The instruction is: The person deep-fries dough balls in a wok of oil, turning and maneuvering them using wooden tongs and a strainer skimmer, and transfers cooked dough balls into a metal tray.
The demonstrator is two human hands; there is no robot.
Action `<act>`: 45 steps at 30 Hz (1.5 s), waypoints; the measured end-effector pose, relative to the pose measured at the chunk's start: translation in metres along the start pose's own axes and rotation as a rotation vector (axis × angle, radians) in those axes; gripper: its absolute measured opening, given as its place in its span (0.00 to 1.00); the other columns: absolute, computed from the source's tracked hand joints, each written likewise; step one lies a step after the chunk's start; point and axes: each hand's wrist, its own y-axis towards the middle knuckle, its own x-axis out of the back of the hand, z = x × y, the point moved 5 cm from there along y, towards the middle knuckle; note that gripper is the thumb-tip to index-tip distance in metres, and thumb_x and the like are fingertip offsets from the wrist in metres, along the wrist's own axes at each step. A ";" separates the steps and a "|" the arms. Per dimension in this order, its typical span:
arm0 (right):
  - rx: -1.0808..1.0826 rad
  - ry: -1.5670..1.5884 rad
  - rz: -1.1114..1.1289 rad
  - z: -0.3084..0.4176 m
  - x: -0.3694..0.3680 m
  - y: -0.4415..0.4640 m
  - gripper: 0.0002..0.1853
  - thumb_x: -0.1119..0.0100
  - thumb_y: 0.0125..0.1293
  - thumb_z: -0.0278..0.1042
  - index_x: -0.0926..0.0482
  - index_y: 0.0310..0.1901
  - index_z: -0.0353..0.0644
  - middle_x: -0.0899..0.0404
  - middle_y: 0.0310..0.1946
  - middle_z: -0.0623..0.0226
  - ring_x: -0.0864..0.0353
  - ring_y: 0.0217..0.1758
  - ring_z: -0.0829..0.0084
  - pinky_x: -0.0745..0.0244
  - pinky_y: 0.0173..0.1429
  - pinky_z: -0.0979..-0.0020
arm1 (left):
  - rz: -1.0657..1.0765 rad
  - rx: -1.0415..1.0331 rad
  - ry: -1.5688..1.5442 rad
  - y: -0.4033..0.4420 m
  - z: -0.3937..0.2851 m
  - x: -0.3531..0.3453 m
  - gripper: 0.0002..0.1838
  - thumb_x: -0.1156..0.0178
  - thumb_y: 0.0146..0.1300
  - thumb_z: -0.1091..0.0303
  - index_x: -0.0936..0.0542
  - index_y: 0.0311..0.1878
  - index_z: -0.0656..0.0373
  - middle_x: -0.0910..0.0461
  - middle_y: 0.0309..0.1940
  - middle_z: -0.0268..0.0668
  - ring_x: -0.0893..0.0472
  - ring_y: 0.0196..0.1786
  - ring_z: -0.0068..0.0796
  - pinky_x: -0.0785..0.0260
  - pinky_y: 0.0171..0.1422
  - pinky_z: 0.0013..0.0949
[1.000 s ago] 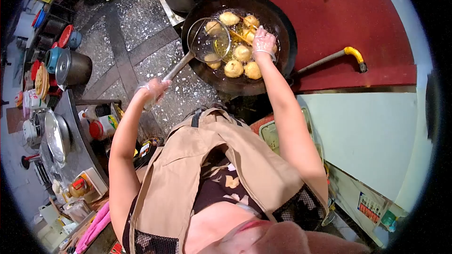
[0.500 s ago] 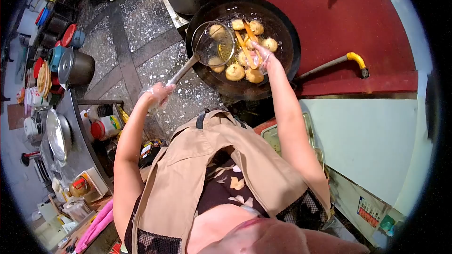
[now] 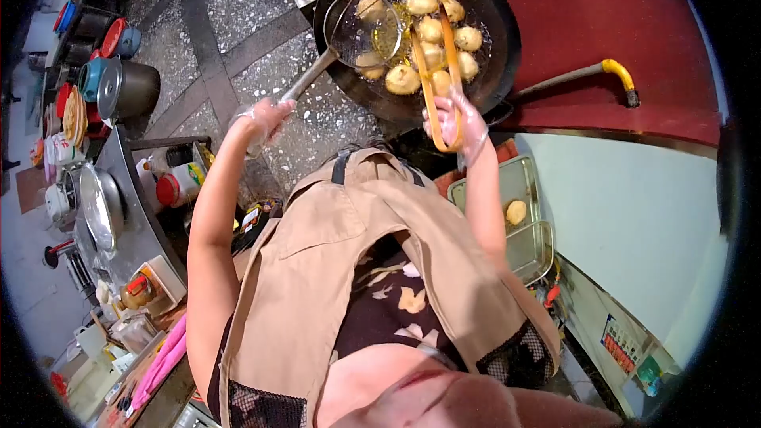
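My left hand [image 3: 265,122], in a clear plastic glove, is closed round the handle of a round wire strainer [image 3: 365,28]. The strainer hangs over the left side of a large black wok [image 3: 499,32]. Several golden fried balls [image 3: 403,79] float in bubbling oil inside the wok. My gloved right hand [image 3: 458,123] grips flat wooden tongs [image 3: 448,51] at their bent end. The tongs' two arms point into the wok among the balls, with their tips apart.
A metal tray [image 3: 519,178] with one golden piece [image 3: 516,212] lies right of my apron. A yellow-ended pipe [image 3: 618,79] juts near the red surface [image 3: 587,24]. Lidded pots [image 3: 127,89] and a steel bowl [image 3: 100,206] stand at the left.
My right hand has drawn back from over the wok toward my body, with the tongs now in full view. The tray piece has come into sight. My left hand still holds the strainer.
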 end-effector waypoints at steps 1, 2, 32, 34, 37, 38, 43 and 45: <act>-0.012 -0.180 -0.103 -0.007 0.005 -0.007 0.30 0.45 0.61 0.58 0.31 0.49 0.35 0.24 0.32 0.59 0.22 0.28 0.65 0.23 0.32 0.68 | -0.026 -0.001 0.007 -0.002 -0.001 0.000 0.30 0.49 0.61 0.39 0.23 0.29 0.64 0.27 0.18 0.37 0.28 0.21 0.30 0.37 0.26 0.39; -0.023 -0.362 -0.208 -0.012 0.009 -0.016 0.28 0.42 0.60 0.55 0.30 0.48 0.36 0.24 0.32 0.61 0.23 0.27 0.68 0.24 0.30 0.70 | -0.051 -0.004 0.014 -0.002 -0.001 0.001 0.30 0.49 0.61 0.39 0.23 0.29 0.63 0.27 0.18 0.36 0.28 0.21 0.29 0.38 0.26 0.39; -0.098 -1.693 -0.684 -0.022 -0.056 -0.036 0.37 0.33 0.49 0.52 0.29 0.53 0.29 0.26 0.53 0.48 0.25 0.56 0.58 0.28 0.58 0.65 | 0.059 -0.022 -0.110 0.001 0.002 0.001 0.27 0.48 0.65 0.45 0.24 0.30 0.65 0.30 0.15 0.35 0.30 0.16 0.28 0.38 0.20 0.36; -0.095 -1.694 -0.662 -0.022 -0.053 -0.038 0.39 0.32 0.47 0.53 0.31 0.54 0.30 0.28 0.54 0.49 0.26 0.57 0.58 0.29 0.59 0.65 | 0.050 -0.062 -0.043 0.001 0.001 0.004 0.27 0.48 0.65 0.45 0.24 0.31 0.65 0.30 0.15 0.34 0.30 0.16 0.27 0.38 0.20 0.36; -0.033 -1.749 -0.681 -0.023 -0.049 -0.041 0.38 0.33 0.47 0.53 0.31 0.53 0.31 0.28 0.53 0.47 0.27 0.57 0.55 0.31 0.59 0.64 | 0.050 -0.106 -0.003 0.003 0.002 0.006 0.26 0.49 0.65 0.45 0.24 0.31 0.65 0.30 0.15 0.34 0.30 0.16 0.28 0.37 0.21 0.36; -0.033 -1.747 -0.682 -0.024 -0.049 -0.041 0.38 0.33 0.47 0.53 0.31 0.53 0.31 0.28 0.53 0.47 0.27 0.57 0.55 0.31 0.59 0.64 | 0.061 -0.113 -0.027 0.004 0.002 0.006 0.27 0.49 0.65 0.45 0.24 0.31 0.65 0.30 0.15 0.35 0.29 0.16 0.28 0.37 0.20 0.36; -0.124 -1.787 -0.667 -0.024 -0.050 -0.034 0.42 0.32 0.47 0.56 0.34 0.57 0.31 0.30 0.57 0.49 0.28 0.59 0.59 0.30 0.61 0.65 | 0.050 -0.106 0.001 -0.006 -0.003 0.008 0.27 0.50 0.65 0.45 0.24 0.29 0.64 0.30 0.15 0.35 0.30 0.16 0.28 0.37 0.22 0.36; -0.117 -1.793 -0.656 -0.025 -0.050 -0.027 0.42 0.33 0.47 0.56 0.34 0.57 0.31 0.31 0.57 0.50 0.28 0.59 0.59 0.30 0.61 0.65 | 0.045 -0.119 -0.006 0.000 -0.001 0.010 0.27 0.50 0.65 0.44 0.23 0.29 0.64 0.29 0.15 0.35 0.30 0.16 0.27 0.37 0.22 0.37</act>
